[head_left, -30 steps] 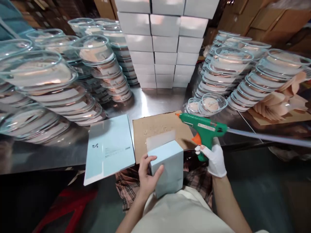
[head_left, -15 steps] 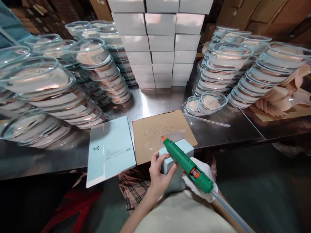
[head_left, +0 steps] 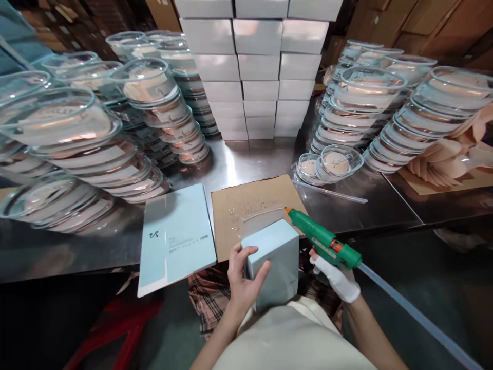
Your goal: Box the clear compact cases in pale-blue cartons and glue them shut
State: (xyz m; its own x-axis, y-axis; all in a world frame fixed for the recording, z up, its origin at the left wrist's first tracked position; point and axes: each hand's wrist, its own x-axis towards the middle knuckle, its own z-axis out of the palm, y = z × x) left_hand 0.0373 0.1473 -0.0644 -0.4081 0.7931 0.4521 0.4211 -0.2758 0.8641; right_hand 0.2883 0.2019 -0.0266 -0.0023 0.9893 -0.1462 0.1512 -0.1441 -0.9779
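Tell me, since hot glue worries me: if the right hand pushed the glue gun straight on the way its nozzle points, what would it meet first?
Likely the cardboard sheet, past the box's raised flap. The right hand aims the glue gun up-left; depth is uncertain.

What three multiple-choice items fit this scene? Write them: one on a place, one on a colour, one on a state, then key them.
1. Where does the flat blue sheet lie?
A. left of the cardboard sheet
B. on the white box stack
C. in the lap

2. What colour is the glue gun body?
A. red
B. green
C. black

3. How is the pale blue box held?
A. lying loose on the table
B. gripped by the bare left hand
C. pinched by the gloved right hand

Key: 1 A, it overhangs the steel table edge beside the cardboard. 2 B, green with an orange nozzle. 3 B, bare fingers wrap its side; the gloved hand holds the gun.
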